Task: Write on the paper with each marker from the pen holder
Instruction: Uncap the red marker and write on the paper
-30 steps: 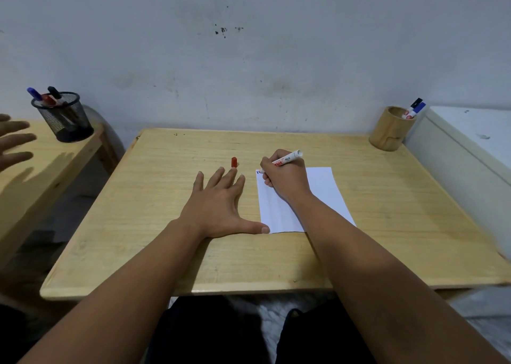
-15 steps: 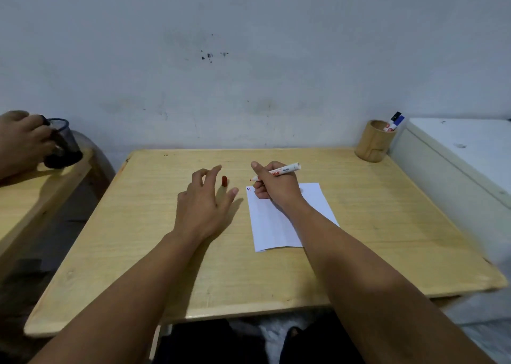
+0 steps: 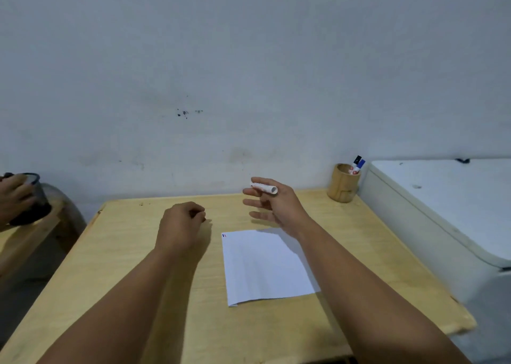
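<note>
A white paper (image 3: 265, 267) lies on the wooden table (image 3: 124, 253), with tiny blue and red marks at its top left corner. My right hand (image 3: 279, 206) is raised above the paper's far edge and holds a white marker (image 3: 264, 188) sideways, its other fingers spread. My left hand (image 3: 179, 225) is curled into a fist left of the paper, fingertips pinched together. The red cap that lay there is out of sight, hidden in or under that fist. A round wooden pen holder (image 3: 343, 186) at the back right corner holds markers (image 3: 358, 164) with black and blue caps.
A white chest-like unit (image 3: 442, 197) stands against the table's right side. At the far left, another person's hand (image 3: 13, 195) rests on a black mesh cup (image 3: 36, 206) on a second wooden table. A grey wall runs behind.
My right hand lifted the marker off the paper and up to the right. My left hand rose from flat and closed over the spot of the red cap. The view tilted up.
</note>
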### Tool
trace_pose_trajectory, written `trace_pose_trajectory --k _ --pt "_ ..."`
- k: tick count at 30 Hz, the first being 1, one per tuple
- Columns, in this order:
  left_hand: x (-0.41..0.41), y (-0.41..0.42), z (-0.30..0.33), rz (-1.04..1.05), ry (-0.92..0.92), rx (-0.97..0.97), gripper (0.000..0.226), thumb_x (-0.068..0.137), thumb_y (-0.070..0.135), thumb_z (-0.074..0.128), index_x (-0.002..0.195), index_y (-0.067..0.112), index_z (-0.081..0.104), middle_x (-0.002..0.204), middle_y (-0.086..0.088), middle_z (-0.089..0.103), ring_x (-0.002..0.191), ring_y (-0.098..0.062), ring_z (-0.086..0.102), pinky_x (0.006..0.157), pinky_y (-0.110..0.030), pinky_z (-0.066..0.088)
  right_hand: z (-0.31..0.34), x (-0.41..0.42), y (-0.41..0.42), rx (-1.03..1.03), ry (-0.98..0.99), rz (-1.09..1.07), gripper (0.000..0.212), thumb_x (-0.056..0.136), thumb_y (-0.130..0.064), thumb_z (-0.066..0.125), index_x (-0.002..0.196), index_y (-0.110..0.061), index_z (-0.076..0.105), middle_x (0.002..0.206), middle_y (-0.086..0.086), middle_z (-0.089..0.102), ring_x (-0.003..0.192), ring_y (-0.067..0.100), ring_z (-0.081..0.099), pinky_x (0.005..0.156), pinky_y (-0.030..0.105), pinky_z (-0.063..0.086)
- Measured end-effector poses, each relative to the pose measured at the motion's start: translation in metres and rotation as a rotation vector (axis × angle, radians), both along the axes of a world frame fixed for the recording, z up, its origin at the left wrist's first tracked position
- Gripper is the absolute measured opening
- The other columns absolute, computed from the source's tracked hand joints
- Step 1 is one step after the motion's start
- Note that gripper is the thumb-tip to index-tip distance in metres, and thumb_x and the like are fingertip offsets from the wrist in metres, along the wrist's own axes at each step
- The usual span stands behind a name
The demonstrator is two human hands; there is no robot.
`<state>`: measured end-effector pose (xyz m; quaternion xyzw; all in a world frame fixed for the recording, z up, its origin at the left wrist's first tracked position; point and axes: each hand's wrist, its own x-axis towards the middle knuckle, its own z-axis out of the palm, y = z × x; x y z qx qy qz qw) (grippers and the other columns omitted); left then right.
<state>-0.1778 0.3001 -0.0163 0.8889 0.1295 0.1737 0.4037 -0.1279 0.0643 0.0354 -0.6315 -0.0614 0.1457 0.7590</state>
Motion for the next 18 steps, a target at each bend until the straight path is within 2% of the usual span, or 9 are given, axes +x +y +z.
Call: trace_pose_trajectory --k 2,4,6,8,11,15,18 --pt "0.003 -0.008 0.021 0.000 -0.022 -0.171 0.008 0.094 0.012 0.069 0.094 0.013 0.077 0.084 0.003 0.079 0.084 -0.014 0.073 0.075 -0.030 0.053 0.008 -0.004 -0.004 0.126 0.108 -0.003 0.030 0.103 -0.021 0.062 0.127 -0.012 0.076 0.118 0.016 0.082 0.100 0.032 0.081 0.081 0.043 0.066" --pt "0.005 -0.018 0.043 -0.020 -0.073 -0.383 0.006 0.094 0.009 0.069 0.095 0.009 0.075 0.084 -0.002 0.078 0.080 -0.014 0.074 0.078 -0.033 0.058 0.013 -0.010 -0.007 0.178 0.114 -0.005 0.029 0.100 -0.021 0.064 0.122 -0.007 0.078 0.108 0.017 0.081 0.089 0.033 0.080 0.076 0.041 0.066" --pt "0.003 -0.028 0.063 -0.046 -0.131 -0.545 0.008 0.096 0.008 0.068 0.095 0.004 0.075 0.086 -0.008 0.077 0.082 -0.019 0.074 0.082 -0.038 0.061 0.013 -0.016 -0.008 0.057 0.000 -0.022 0.016 0.101 -0.011 0.064 0.113 -0.010 0.075 0.101 0.015 0.077 0.072 0.026 0.075 0.065 0.036 0.064" --pt "0.000 -0.037 0.079 -0.073 -0.165 -0.638 0.009 0.097 0.008 0.068 0.095 0.003 0.075 0.087 -0.010 0.076 0.081 -0.019 0.072 0.083 -0.037 0.062 0.012 -0.021 -0.007 -0.140 -0.157 -0.051 0.018 0.101 -0.004 0.060 0.106 -0.019 0.069 0.097 0.010 0.075 0.061 0.020 0.067 0.056 0.031 0.059" --pt "-0.005 -0.049 0.097 -0.113 -0.174 -0.709 0.008 0.097 0.009 0.069 0.094 0.004 0.075 0.089 -0.011 0.075 0.082 -0.020 0.071 0.084 -0.038 0.062 0.015 -0.028 -0.010 -0.272 -0.322 -0.056 0.025 0.097 -0.007 0.072 0.108 -0.028 0.065 0.090 0.003 0.077 0.061 0.016 0.070 0.054 0.028 0.057" --pt "-0.010 -0.062 0.112 -0.157 -0.162 -0.699 0.010 0.096 0.011 0.070 0.097 0.003 0.076 0.093 -0.013 0.077 0.086 -0.021 0.073 0.086 -0.038 0.062 0.021 -0.033 -0.018 -0.334 -0.394 -0.036 0.022 0.095 -0.012 0.078 0.114 -0.022 0.074 0.092 0.003 0.075 0.064 0.013 0.072 0.059 0.027 0.055" --pt "-0.011 -0.072 0.119 -0.204 -0.153 -0.657 0.012 0.096 0.010 0.070 0.097 0.001 0.077 0.090 -0.011 0.077 0.083 -0.019 0.074 0.086 -0.038 0.063 0.027 -0.036 -0.025 -0.358 -0.431 -0.071 0.021 0.095 -0.014 0.078 0.112 -0.026 0.076 0.093 0.000 0.075 0.066 0.013 0.072 0.060 0.027 0.054"
